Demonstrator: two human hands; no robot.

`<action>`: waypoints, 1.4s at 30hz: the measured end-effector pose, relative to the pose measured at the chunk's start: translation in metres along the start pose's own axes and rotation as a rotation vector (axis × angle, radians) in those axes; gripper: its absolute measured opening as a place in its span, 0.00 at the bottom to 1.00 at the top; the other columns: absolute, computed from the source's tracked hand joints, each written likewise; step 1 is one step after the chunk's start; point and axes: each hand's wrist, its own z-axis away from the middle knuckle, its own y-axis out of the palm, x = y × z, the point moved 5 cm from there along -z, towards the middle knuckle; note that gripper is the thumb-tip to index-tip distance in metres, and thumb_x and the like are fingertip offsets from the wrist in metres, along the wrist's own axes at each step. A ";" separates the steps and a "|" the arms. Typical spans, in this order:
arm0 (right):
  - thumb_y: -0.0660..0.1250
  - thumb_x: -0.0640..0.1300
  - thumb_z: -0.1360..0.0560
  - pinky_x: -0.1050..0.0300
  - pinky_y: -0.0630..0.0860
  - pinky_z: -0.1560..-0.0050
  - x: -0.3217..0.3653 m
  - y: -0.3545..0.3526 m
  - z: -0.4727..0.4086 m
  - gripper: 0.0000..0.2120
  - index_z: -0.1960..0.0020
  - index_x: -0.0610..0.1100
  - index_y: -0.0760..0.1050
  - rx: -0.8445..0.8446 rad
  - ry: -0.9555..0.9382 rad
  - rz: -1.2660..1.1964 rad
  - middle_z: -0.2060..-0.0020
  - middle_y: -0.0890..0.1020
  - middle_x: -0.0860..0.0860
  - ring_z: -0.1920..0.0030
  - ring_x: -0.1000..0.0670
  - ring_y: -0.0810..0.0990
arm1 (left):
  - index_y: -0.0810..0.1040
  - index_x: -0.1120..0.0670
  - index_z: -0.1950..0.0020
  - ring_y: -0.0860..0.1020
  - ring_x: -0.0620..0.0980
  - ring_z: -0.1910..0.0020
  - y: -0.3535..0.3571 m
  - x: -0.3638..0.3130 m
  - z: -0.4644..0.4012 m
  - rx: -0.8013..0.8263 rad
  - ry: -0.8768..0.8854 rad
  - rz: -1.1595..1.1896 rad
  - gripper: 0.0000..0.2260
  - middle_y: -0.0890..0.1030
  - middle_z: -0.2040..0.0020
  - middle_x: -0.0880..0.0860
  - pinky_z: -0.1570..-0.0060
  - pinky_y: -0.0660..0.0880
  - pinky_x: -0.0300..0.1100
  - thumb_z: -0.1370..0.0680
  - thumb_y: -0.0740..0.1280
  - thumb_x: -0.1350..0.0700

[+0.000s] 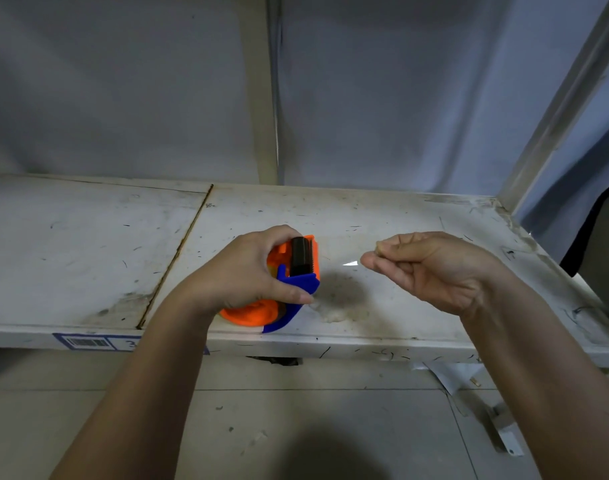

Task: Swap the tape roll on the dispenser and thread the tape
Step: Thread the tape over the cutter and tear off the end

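Note:
An orange and blue tape dispenser (297, 271) with a black roller at its front rests on the white shelf (88, 258) near the front edge. My left hand (247, 268) grips it from the left, fingers over the top and thumb along the blue part. My right hand (431, 268) hovers to the right of the dispenser, its thumb and fingers pinched on the end of a clear tape strip (334, 252). The strip stretches from the roller to my fingers and is faint, with one bright glint near my fingertips. The tape roll is mostly hidden under my left hand.
The shelf has a seam (178, 254) to the left and a barcode label (88, 342) on its front lip. A metal upright (559, 109) rises at the back right, with grey sheeting behind. Scraps lie on the floor (503, 431) below right.

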 end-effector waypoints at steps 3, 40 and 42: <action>0.67 0.34 0.29 0.63 0.82 0.66 -0.001 0.003 0.000 0.05 0.57 0.32 0.75 0.017 0.020 -0.026 0.70 0.84 0.40 0.67 0.47 0.86 | 0.68 0.38 0.43 0.74 0.43 0.48 -0.001 0.001 -0.001 0.007 0.010 0.012 0.28 0.75 0.49 0.38 0.56 0.71 0.37 0.38 0.78 0.46; 0.60 0.41 0.25 0.57 0.74 0.35 -0.092 0.071 -0.001 0.24 0.29 0.50 0.69 -0.031 -0.893 0.833 0.32 0.74 0.57 0.32 0.60 0.71 | 0.76 0.45 0.42 0.81 0.47 0.49 -0.019 0.030 0.003 -0.070 0.104 0.470 0.26 0.83 0.49 0.47 0.51 0.80 0.42 0.38 0.78 0.53; 0.57 0.48 0.25 0.58 0.73 0.35 -0.096 0.073 0.000 0.25 0.28 0.50 0.68 -0.004 -0.832 0.925 0.31 0.73 0.56 0.32 0.59 0.71 | 0.75 0.43 0.43 0.81 0.45 0.49 -0.020 0.031 0.005 -0.071 0.101 0.486 0.25 0.83 0.49 0.45 0.54 0.80 0.38 0.38 0.78 0.52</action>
